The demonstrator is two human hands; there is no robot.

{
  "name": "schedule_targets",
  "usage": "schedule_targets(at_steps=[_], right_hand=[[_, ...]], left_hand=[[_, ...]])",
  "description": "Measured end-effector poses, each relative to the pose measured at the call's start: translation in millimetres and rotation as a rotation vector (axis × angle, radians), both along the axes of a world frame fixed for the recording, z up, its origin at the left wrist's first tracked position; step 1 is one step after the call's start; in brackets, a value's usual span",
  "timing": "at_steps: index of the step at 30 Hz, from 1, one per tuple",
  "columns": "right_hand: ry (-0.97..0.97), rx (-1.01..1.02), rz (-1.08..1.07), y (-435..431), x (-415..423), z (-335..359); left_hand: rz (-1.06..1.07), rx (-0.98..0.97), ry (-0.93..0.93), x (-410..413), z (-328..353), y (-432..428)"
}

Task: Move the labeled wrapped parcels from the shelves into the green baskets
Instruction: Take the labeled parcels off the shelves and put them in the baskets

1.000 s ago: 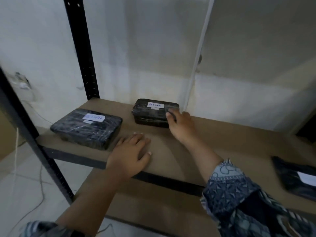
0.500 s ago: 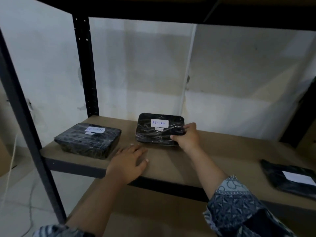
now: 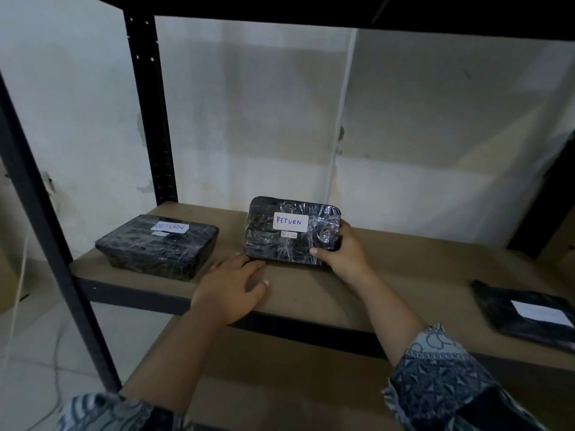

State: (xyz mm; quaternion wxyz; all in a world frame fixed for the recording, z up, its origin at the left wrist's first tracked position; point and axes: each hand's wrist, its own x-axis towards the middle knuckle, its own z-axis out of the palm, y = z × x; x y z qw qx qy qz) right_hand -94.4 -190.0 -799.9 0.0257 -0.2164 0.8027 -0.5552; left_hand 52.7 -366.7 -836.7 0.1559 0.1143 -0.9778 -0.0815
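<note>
Presently: right hand [image 3: 345, 256] gripping right end of RETURN-labelled parcel [image 3: 289, 234], tilting it up on shelf board [image 3: 420, 275], long axis running left-right. Left hand [image 3: 230, 284] resting flat, fingers spread, tips lying just beside parcel's near-left corner; likely taking free end.

The middle parcel [image 3: 264, 244], gripped by the right hand [image 3: 345, 255] and tilted toward the camera, carries a white label [image 3: 291, 221] reading "RETURN" in blue handwritten capitals. Just under it is a smaller white tag [image 3: 288, 234] whose writing is too small to read. The left parcel [image 3: 149, 253], lying on the shelf [image 3: 404, 269], has a second label [image 3: 170, 227], also "RETURN" in fainter blue, above a second tag [image 3: 160, 233] that cannot be read. The flat parcel [image 3: 504, 309] at the right edge bears a third label [image 3: 541, 314] on which no writing can be made out.
</note>
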Motion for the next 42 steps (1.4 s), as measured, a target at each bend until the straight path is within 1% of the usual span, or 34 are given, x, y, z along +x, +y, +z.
schedule_targets(at_steps=[4,7,10,15,19,21,24,26,30,32,37,39,42], right_hand=[[-0.015,0.027,0.024,-0.1,-2.7,3.7],[-0.078,0.036,0.024,-2.0,-3.7,8.2],[-0.183,0.059,-0.002,-6.0,-5.8,18.2],[-0.449,0.104,-0.035,-6.5,-7.4,49.7],[-0.569,0.103,-0.059,7.4,-3.2,74.6],[-0.605,0.107,-0.071,21.3,4.1,91.9],[-0.677,0.076,-0.096,49.6,21.3,123.2],[-0.723,0.051,-0.108,71.9,36.9,148.0],[-0.759,0.046,-0.157,120.3,71.6,201.3],[-0.780,0.062,-0.195,146.2,87.3,224.5],[-0.705,0.093,-0.298,211.7,129.2,274.6],[-0.692,0.064,-0.354,236.4,142.1,284.9],[-0.695,-0.051,-0.439,276.0,157.2,289.6]], left_hand=[[-0.008,0.013,0.009,0.4,-0.5,0.5],[-0.020,0.019,-0.003,1.6,1.2,1.1],[-0.034,0.033,-0.021,3.0,2.6,0.4],[-0.030,0.108,-0.206,1.0,14.1,-0.7],[-0.033,0.127,-0.305,11.3,37.4,2.8],[-0.038,0.150,-0.281,19.2,57.4,10.2],[-0.094,0.120,-0.199,29.5,99.1,25.8],[-0.129,0.112,-0.204,34.2,125.4,35.6],[-0.196,0.070,-0.262,40.9,176.0,59.5],[-0.229,0.063,-0.261,44.0,204.8,76.7],[-0.400,0.110,-0.244,47.1,258.0,127.4],[-0.463,0.125,-0.205,43.6,269.6,150.0],[-0.506,0.126,-0.157,35.6,284.9,186.1]])
